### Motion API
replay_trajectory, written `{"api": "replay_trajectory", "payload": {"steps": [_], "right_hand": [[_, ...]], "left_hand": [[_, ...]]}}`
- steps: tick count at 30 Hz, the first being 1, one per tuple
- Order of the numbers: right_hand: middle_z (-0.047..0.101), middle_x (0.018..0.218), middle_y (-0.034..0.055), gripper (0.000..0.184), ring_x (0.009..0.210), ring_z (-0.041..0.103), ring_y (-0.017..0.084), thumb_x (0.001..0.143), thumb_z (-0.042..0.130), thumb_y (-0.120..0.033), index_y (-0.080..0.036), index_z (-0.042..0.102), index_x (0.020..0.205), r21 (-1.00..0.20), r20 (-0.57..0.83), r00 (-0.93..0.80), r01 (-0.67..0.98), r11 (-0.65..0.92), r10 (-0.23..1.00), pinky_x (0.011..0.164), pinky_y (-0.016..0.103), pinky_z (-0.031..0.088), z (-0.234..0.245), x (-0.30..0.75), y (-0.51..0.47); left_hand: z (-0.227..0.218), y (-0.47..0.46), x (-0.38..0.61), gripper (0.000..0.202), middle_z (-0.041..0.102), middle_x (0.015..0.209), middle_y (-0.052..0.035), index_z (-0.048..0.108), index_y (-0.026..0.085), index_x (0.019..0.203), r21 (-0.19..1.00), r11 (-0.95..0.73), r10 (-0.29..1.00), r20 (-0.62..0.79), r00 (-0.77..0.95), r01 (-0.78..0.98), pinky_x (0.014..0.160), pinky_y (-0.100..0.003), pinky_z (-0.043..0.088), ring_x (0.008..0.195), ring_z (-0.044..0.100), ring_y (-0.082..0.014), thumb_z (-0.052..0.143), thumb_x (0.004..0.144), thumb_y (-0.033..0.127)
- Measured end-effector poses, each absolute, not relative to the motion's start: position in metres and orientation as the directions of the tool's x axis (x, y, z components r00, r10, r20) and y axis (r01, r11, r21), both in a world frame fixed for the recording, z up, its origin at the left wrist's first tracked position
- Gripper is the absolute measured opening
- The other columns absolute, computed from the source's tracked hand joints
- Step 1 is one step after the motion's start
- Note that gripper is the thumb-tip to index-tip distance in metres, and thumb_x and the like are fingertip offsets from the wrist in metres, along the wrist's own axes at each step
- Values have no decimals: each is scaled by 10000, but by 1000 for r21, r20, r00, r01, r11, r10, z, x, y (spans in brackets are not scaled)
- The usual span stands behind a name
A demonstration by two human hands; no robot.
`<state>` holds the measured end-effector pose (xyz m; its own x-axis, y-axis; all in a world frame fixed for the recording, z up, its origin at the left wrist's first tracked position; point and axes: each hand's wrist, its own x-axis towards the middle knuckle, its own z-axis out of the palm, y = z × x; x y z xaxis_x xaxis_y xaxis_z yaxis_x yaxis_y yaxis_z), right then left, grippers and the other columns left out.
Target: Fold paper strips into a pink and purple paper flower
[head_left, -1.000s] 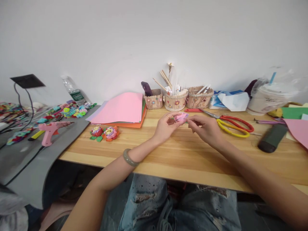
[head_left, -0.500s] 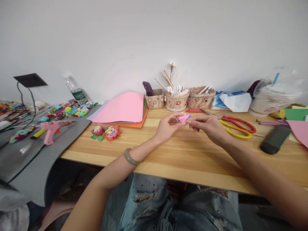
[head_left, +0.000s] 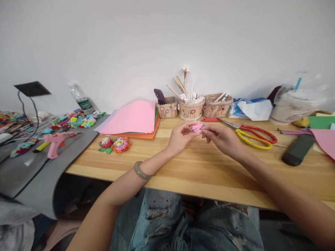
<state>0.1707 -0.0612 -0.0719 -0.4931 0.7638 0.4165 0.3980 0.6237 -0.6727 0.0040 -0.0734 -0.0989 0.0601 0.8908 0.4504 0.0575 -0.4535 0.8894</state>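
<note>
A small pink and purple folded-paper piece (head_left: 196, 128) is pinched between my two hands, above the wooden tabletop. My left hand (head_left: 180, 136) wraps fingers and thumb round its left side. At its right edge, the fingertips of my right hand (head_left: 218, 136) press together on the paper. Fingers cover part of the piece, so its full shape is hidden. To the left lie two finished paper flowers, a red one (head_left: 106, 142) and an orange-edged one (head_left: 121, 144), both with green or orange leaves. Scissors (head_left: 253, 135) with red and yellow handles lie beyond my right hand.
A stack of coloured paper (head_left: 133, 116) lies at the back left. Decorated baskets (head_left: 192, 108) stand along the wall. A pink glue gun (head_left: 56, 141) rests on the grey left table. A drink cup (head_left: 293, 106) and a dark green object (head_left: 298, 150) are at the right.
The folded paper has turned slightly between my fingers, showing more of its striped upper side. Both hands stay in nearly the same place; the view has shifted a little.
</note>
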Motion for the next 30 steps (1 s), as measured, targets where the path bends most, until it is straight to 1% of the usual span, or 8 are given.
{"api": "replay_trajectory", "payload": {"steps": [4, 7, 10, 15, 18, 22, 26, 30], "right_hand": [[569, 635, -1, 238, 529, 492, 110, 805, 527, -400, -180, 602, 752, -752, 403, -457, 329, 571, 793, 507, 246, 388, -76, 169, -60], [588, 658, 8, 260, 534, 480, 107, 736, 605, -436, -177, 618, 723, -838, 347, -427, 260, 481, 835, 495, 242, 392, -74, 168, -61], [586, 641, 4, 266, 525, 459, 101, 695, 643, -444, -178, 629, 691, -872, 305, -408, 244, 425, 861, 482, 235, 377, -70, 167, -64], [588, 649, 0, 238, 537, 458, 99, 745, 601, -418, -187, 629, 696, -845, 350, -377, 269, 463, 858, 497, 231, 374, -65, 166, -67], [604, 674, 9, 246, 518, 463, 101, 788, 546, -414, -189, 635, 746, -797, 392, -355, 329, 506, 849, 497, 242, 379, -67, 165, -68], [596, 651, 7, 251, 517, 472, 110, 768, 569, -428, -184, 630, 763, -776, 405, -340, 363, 516, 849, 490, 246, 372, -73, 165, -66], [587, 632, 5, 258, 533, 479, 117, 758, 579, -435, -181, 622, 741, -777, 419, -341, 345, 526, 842, 491, 247, 367, -76, 167, -66], [594, 642, 11, 264, 540, 490, 123, 766, 567, -441, -184, 625, 748, -762, 444, -340, 344, 549, 829, 495, 253, 370, -76, 165, -66]], "left_hand": [[-100, -73, 4, 302, 594, 1059, -62, 612, 192, 963, 887, -460, 887, 457, 62, 37, 767, -280, 466, 839, 572, -133, 664, 677, 277], [-102, -72, 3, 316, 581, 1079, -62, 615, 202, 962, 878, -478, 876, 476, 81, 18, 798, -285, 467, 914, 563, -153, 682, 659, 263], [-102, -72, 3, 329, 575, 1093, -61, 616, 211, 969, 874, -487, 870, 484, 95, 5, 814, -289, 466, 951, 555, -163, 690, 652, 258], [-100, -72, 2, 311, 563, 1117, -60, 609, 217, 996, 877, -480, 870, 480, 111, -28, 820, -299, 471, 929, 558, -149, 653, 693, 275], [-100, -70, 2, 275, 565, 1089, -58, 622, 207, 963, 873, -488, 871, 488, 47, -26, 819, -302, 473, 929, 555, -151, 650, 698, 275], [-100, -70, 3, 255, 557, 1054, -55, 638, 201, 926, 858, -514, 858, 514, -3, -9, 795, -296, 484, 880, 559, -137, 667, 681, 269], [-98, -73, 4, 209, 552, 1042, -53, 648, 205, 891, 833, -553, 833, 553, 10, 7, 803, -285, 484, 927, 546, -143, 661, 686, 247], [-97, -75, 4, 245, 525, 1097, -52, 617, 202, 924, 853, -522, 851, 522, 47, -23, 801, -276, 483, 895, 549, -125, 661, 685, 231]]}}
